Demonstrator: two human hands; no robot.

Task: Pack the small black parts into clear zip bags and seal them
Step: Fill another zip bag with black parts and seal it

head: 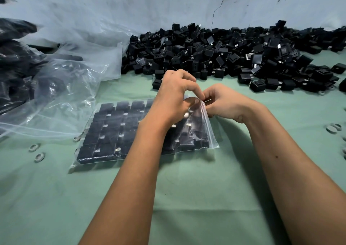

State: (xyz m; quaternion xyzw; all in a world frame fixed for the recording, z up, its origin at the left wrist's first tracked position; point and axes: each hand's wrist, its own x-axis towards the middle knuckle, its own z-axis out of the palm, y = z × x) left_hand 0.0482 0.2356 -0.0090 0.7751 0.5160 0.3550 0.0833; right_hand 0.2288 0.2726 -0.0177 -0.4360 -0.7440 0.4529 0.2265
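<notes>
Two hands: your left hand (173, 94) and right hand (223, 102) pinch the crinkled clear bag (203, 124) holding boxy black parts (110, 130) on green cloth (187, 198).

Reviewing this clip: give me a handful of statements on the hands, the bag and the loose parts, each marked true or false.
1. Both hands pinch the top edge of the zip bag. True: the left hand and right hand meet at its raised corner.
2. The zip bag is empty. False: it holds rows of black parts.
3. A heap of loose black parts lies beyond the hands, against the wall. True.
4. The table cover is red. False: it is green.
5. The bag hangs in the air. False: its filled part lies on the table cover.
</notes>
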